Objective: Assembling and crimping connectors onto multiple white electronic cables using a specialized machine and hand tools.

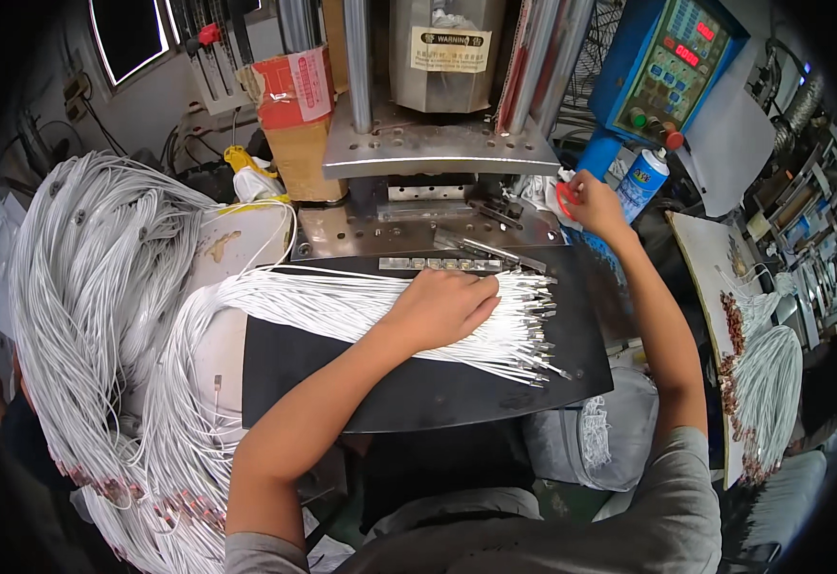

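Note:
A thick bundle of white cables [332,301] lies across the black work board [342,407], its small metal connector ends [538,325] fanned out toward the right. My left hand [442,308] rests palm down on this bundle, fingers stretched over the cables. Just beyond its fingertips runs a slotted metal bar [442,264], with a second loose metal bar [490,251] lying at an angle behind it. At the right side of the press base, my right hand [594,206] closes around a red object [567,198] whose full shape the fingers hide. White crumpled material [538,191] sits beside it.
The press's steel plate [438,153] hangs over its base. Right of it stand a blue control box [672,72] and a blue spray can [644,182]. Many more cables [103,258] hang at the left; another bundle [768,383] lies on the right-hand board.

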`<state>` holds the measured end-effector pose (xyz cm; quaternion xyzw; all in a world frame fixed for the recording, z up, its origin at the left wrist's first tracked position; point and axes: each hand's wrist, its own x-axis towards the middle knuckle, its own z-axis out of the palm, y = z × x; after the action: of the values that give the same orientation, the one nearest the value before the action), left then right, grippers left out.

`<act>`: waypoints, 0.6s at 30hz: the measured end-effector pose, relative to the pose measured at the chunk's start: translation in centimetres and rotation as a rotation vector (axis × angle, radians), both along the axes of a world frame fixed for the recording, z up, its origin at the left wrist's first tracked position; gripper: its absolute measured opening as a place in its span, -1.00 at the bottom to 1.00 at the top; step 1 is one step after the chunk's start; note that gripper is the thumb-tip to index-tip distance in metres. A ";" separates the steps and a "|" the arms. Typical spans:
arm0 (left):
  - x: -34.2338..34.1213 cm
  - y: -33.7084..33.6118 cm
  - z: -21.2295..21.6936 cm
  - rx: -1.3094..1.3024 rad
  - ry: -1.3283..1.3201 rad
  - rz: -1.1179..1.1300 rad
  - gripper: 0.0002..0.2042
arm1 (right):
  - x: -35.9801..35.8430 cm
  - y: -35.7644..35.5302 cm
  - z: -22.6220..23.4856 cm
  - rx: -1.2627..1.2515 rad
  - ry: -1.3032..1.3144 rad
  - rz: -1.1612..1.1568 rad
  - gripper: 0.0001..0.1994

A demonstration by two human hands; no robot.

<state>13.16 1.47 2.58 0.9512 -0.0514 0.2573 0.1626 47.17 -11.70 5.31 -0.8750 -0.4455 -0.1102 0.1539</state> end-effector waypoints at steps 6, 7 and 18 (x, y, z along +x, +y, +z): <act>-0.3 0.1 -0.5 -0.007 0.028 0.013 -0.83 | -2.6 -3.6 0.8 0.203 0.119 0.077 -0.53; -0.4 0.0 -0.5 -0.020 0.008 0.002 -0.83 | -3.7 -4.1 1.2 0.220 0.029 0.049 -0.53; 0.2 0.5 -0.4 -0.013 -0.010 -0.006 -0.80 | -14.9 1.4 1.8 0.209 0.079 0.324 -0.49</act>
<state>13.32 1.99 2.14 0.9486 -0.0536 0.2620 0.1694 32.24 -10.31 7.11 -0.7746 -0.5604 -0.0953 0.2772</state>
